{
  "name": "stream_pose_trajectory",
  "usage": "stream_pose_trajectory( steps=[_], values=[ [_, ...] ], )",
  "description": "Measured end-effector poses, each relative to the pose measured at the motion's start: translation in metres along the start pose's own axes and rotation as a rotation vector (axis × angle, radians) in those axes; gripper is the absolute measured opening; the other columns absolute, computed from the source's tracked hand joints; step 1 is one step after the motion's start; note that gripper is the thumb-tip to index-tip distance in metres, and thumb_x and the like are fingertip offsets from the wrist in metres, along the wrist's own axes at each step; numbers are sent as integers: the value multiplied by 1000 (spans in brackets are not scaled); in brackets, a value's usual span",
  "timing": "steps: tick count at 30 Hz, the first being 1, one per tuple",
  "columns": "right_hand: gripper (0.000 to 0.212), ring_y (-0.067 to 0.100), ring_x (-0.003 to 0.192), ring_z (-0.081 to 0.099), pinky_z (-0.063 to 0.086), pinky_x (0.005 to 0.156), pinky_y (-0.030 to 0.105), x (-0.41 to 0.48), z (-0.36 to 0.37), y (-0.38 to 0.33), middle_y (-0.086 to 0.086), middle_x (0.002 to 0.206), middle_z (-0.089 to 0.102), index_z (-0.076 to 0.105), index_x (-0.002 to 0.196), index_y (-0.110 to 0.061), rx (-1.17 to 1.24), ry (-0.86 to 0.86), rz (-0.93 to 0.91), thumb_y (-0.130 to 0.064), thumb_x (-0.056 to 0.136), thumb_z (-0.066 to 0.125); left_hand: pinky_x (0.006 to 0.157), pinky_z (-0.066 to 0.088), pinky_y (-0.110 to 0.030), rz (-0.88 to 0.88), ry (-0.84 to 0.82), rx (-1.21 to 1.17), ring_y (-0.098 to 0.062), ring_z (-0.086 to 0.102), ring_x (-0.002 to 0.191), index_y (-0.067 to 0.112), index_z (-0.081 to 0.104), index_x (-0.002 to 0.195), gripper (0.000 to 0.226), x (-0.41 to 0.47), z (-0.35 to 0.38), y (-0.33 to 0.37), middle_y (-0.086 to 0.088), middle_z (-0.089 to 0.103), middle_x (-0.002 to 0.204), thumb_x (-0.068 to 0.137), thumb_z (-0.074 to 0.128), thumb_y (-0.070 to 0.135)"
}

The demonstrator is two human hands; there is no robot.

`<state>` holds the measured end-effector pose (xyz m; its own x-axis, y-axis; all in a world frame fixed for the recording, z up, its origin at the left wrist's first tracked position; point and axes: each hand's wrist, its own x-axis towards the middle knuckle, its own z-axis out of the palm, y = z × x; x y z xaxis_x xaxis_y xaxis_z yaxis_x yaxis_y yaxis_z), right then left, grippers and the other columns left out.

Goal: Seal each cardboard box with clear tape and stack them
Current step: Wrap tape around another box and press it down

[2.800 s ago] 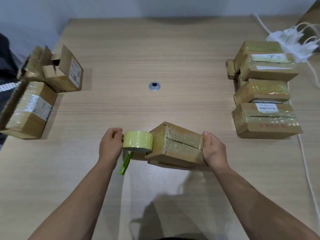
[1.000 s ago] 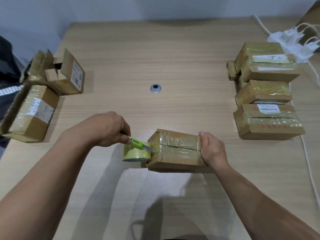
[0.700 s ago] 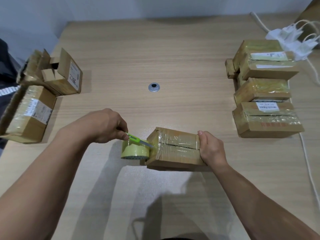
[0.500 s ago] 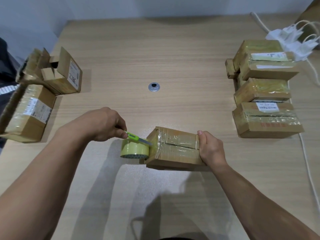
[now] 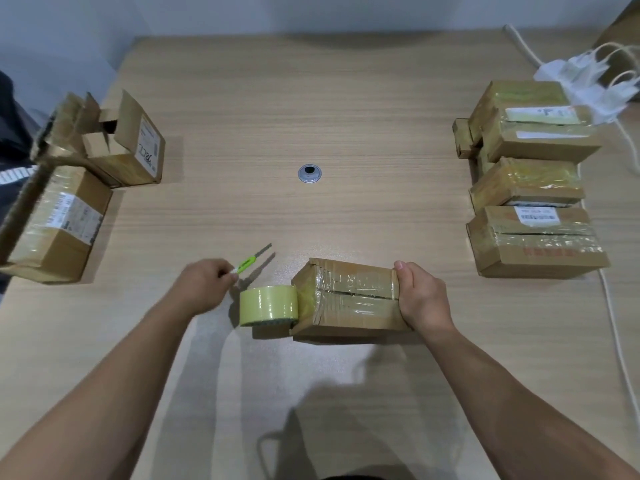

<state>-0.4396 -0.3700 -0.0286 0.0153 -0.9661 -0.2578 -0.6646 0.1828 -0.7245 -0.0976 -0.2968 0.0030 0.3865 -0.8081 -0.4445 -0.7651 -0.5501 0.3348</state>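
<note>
While the cardboard box (image 5: 349, 296) lay flat on the table (image 5: 346, 98) toward 6 o'clock, its 3 o'clock end was gripped by the right hand (image 5: 420, 294), with the fingers curled over the end wall and the thumb laid on top. A roll of tape (image 5: 268, 305) sat touching the box's 9 o'clock end; whether the strip between them had been cut could not be told. A green cutter (image 5: 251, 259) was pinched at its tail by the fingertips of the left hand (image 5: 202, 285), with the blade pointed toward 1 o'clock and held clear of the roll.

The box was judged light and fairly stiff at its corners, though softer along the middle seam where the flaps met. Its top was covered in glossy film, so a slippery surface was to be expected. A hold across the short ends or under the bottom edges was thought safer than a pinch on the taped top.

At 3 o'clock sealed boxes (image 5: 533, 188) were piled, and at 9 o'clock boxes with their flaps open (image 5: 121, 147) were left. The table was of pale wood grain, smooth and level, with a metal grommet (image 5: 309, 173) set at its centre. White plugs and cables (image 5: 588, 81) were heaped at 2 o'clock, well apart from the work, and a plain pale wall was seen beyond 12 o'clock.
</note>
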Motion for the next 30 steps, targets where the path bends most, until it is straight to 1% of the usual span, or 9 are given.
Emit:
stream_pose_trajectory(
  steps=[5, 12, 16, 18, 20, 24, 27, 29, 30],
  values=[
    [46, 28, 72, 48, 25, 64, 34, -2, -2, -1, 18, 77, 62, 58, 84, 1, -6, 8, -6, -33, 108, 40, 53, 39, -27, -139, 38, -148, -20, 53, 64, 14, 60, 98, 9, -17, 61, -17, -1, 61, 78, 90, 64, 15],
    [46, 31, 72, 48, 24, 64, 37, -4, -2, -3, 19, 75, 61, 57, 82, 1, -28, 8, -46, -33, 108, 40, 70, 46, -35, -201, 119, -132, -25, 55, 81, 11, 60, 92, 8, -18, 75, -25, -8, 65, 92, 88, 65, 15],
    [46, 34, 77, 53, 27, 67, 38, -3, -1, -3, 17, 75, 61, 57, 82, 0, -16, 5, -25, -34, 107, 40, 75, 41, -27, -41, 450, -459, -18, 57, 89, 18, 67, 103, 12, -22, 26, 1, 0, 67, 100, 94, 59, 15],
    [46, 32, 75, 52, 26, 66, 38, -3, -1, -2, 16, 74, 61, 57, 81, 0, -16, 4, -27, -34, 107, 40, 78, 42, -20, 212, 299, -508, -7, 58, 92, 27, 68, 96, 11, -26, -3, 23, 11, 66, 101, 91, 61, 20],
    [46, 30, 71, 49, 25, 63, 37, -3, -2, -3, 16, 73, 60, 56, 80, 0, -17, 4, -39, -34, 107, 39, 86, 39, -16, 375, -30, -371, 3, 56, 104, 35, 69, 94, 17, -28, -20, 43, 17, 64, 108, 78, 62, 36],
    [46, 28, 71, 49, 23, 64, 37, -3, -3, -2, 15, 75, 61, 58, 81, -1, -30, -1, -46, -33, 108, 39, 84, 42, -23, 293, -499, -243, -6, 58, 103, 32, 73, 98, 33, -24, -27, 70, 8, 67, 105, 68, 69, 45],
    [45, 29, 73, 49, 23, 64, 35, -1, -2, 0, 14, 76, 62, 60, 84, 0, -30, 4, -36, -33, 108, 40, 85, 45, -27, 261, -615, -290, -5, 63, 86, 26, 76, 95, 22, -22, -18, 75, 13, 72, 90, 76, 80, 36],
    [43, 30, 73, 49, 24, 65, 34, 0, -2, 1, 16, 77, 63, 60, 85, 1, -23, 6, -49, -31, 108, 41, 82, 43, -28, 266, -576, -305, -3, 61, 81, 27, 76, 84, 3, -20, -11, 74, 17, 71, 84, 87, 77, 26],
    [43, 30, 72, 49, 25, 64, 34, 0, -1, 1, 16, 77, 64, 60, 86, 1, -23, 6, -58, -30, 108, 41, 80, 42, -29, 266, -547, -304, -4, 60, 80, 29, 75, 79, 11, -19, -9, 73, 17, 70, 81, 89, 75, 24]
  ],
)
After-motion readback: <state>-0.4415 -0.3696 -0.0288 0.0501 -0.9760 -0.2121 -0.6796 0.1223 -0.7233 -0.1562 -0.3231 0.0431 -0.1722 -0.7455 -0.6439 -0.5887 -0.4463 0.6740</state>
